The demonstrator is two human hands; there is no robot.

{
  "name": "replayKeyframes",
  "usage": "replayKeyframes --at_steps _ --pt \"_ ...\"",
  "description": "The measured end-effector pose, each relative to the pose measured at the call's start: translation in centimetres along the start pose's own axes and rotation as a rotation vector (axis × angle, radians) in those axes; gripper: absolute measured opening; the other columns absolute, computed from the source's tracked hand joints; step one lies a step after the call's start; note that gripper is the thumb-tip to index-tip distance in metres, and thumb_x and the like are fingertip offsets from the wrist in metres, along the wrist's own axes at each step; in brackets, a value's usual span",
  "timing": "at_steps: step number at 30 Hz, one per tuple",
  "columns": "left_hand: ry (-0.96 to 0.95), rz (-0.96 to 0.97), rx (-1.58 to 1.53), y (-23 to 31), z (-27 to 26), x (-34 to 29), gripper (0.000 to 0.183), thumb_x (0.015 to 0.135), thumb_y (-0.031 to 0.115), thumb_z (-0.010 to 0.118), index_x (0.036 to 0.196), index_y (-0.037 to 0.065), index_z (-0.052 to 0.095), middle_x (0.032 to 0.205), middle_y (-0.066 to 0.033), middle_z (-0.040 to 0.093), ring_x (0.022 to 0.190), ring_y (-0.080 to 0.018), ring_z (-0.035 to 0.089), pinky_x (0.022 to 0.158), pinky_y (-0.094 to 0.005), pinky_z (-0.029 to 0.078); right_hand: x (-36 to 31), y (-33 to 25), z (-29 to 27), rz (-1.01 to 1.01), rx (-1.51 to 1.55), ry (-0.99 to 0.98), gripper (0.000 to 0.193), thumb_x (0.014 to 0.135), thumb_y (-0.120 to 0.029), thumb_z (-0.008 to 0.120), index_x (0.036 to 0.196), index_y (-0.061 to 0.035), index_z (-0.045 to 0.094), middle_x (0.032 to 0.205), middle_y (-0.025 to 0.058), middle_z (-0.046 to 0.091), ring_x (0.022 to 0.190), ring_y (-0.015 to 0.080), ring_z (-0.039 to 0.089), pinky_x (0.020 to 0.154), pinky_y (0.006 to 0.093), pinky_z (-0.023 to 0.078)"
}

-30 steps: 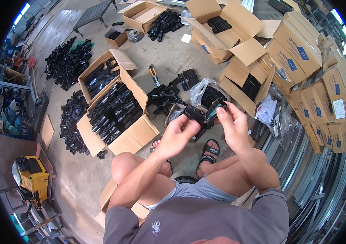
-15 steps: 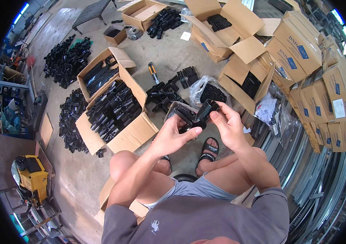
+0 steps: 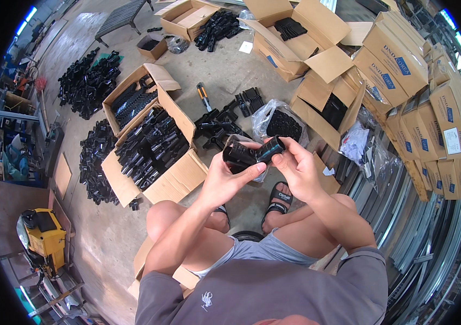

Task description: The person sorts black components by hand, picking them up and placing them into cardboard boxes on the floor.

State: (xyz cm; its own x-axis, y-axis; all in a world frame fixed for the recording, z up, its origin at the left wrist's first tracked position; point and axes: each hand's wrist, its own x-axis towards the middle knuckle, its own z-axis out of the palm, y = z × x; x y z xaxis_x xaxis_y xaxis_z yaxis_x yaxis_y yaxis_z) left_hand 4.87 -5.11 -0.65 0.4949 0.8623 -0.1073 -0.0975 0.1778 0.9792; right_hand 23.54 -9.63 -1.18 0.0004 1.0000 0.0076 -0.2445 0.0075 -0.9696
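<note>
Above my feet I hold a glossy black tubular fitting between both hands. My left hand is closed on its left end, thumb along the near side. Fingers of my right hand pinch the right tube from below and behind. Just beyond lies a loose heap of similar black fittings. A clear plastic bag with small black parts stands behind my right hand. To the left, an open carton is filled with rows of black fittings.
A tool with orange-and-black handles lies past the heap. Black fittings are piled at the far left. Open cartons stand at the back, with stacked closed boxes farther right. Long metal profiles run along the right side.
The black fitting has been turned: its right tube now lies more sideways, and its left tube shows above my left hand. My left hand has shifted slightly left.
</note>
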Motion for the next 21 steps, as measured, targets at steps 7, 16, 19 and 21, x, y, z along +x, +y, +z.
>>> replayKeyframes --at_steps 7,16,19,21 --pt "0.026 -0.028 0.032 0.2 0.2 -0.3 0.038 0.086 0.013 0.078 0.118 0.001 0.061 0.097 -0.0001 0.066 0.086 -0.0052 0.058 0.073 -0.0224 0.048 0.0 -0.2 0.2 0.081 0.057 0.016 0.035 0.097 -0.013 0.065 0.125 0.0049 0.055 0.112 0.0062 0.065 0.107 0.0099 0.058 0.093 0.0253 0.046" --pt "0.016 -0.048 0.017 0.0 -0.3 -0.1 0.04 0.079 0.008 0.084 0.11 -0.004 0.06 0.096 -0.0051 0.069 0.083 -0.0067 0.063 0.071 -0.0232 0.054 0.1 1.1 -0.5 -0.02 -0.146 -0.037 0.037 0.095 -0.013 0.068 0.125 0.0037 0.057 0.109 0.0034 0.062 0.102 0.0096 0.059 0.089 0.0246 0.047" --pt "-0.011 -0.142 -0.027 0.3 -0.6 -0.3 0.042 0.078 0.012 0.086 0.11 0.0 0.062 0.086 0.0028 0.064 0.074 -0.0025 0.056 0.065 -0.0195 0.046 -0.1 0.8 -0.2 0.015 -0.035 -0.042 0.038 0.095 -0.014 0.068 0.126 0.0045 0.056 0.109 0.0043 0.063 0.102 0.0093 0.059 0.089 0.0249 0.048" --pt "-0.019 -0.136 -0.003 0.2 -0.8 -0.4 0.041 0.078 0.012 0.086 0.11 -0.001 0.064 0.086 0.0023 0.065 0.073 -0.0019 0.056 0.064 -0.0189 0.046 -0.1 0.4 0.1 0.048 0.012 -0.037 0.038 0.095 -0.014 0.068 0.126 0.0049 0.056 0.11 0.005 0.063 0.102 0.0094 0.059 0.09 0.0251 0.048"
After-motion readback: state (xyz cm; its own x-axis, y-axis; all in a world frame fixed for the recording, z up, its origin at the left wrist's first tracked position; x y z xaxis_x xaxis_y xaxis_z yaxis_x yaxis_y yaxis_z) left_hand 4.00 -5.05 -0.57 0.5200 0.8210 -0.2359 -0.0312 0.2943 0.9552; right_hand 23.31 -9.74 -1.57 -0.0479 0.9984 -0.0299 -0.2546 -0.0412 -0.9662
